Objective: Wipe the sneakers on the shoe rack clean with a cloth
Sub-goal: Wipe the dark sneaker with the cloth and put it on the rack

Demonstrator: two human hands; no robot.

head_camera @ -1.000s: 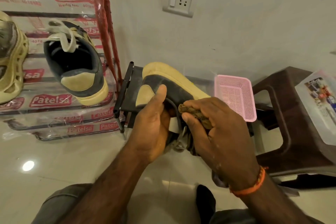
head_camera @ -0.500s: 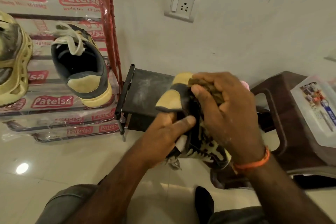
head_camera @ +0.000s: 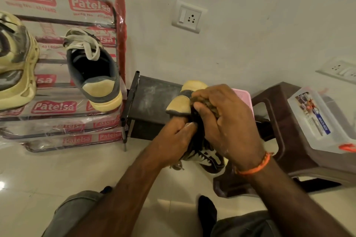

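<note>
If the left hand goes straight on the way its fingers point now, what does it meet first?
The left hand grips the sneaker and points up toward the wall. Past the sneaker's tan heel, probably the dark low shelf comes first; depth is unclear.

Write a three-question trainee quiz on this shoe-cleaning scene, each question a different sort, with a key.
1. True or false: the right hand grips a brown crumpled cloth against the heel of the dark suede sneaker with tan heel patch.
2. Which hand steadies that sneaker? A) the left hand B) neither
3. Fill in: the matching sneaker with white laces rests on the plastic-wrapped metal shoe ____.

Key: 1 true; 2 A; 3 rack.
</note>
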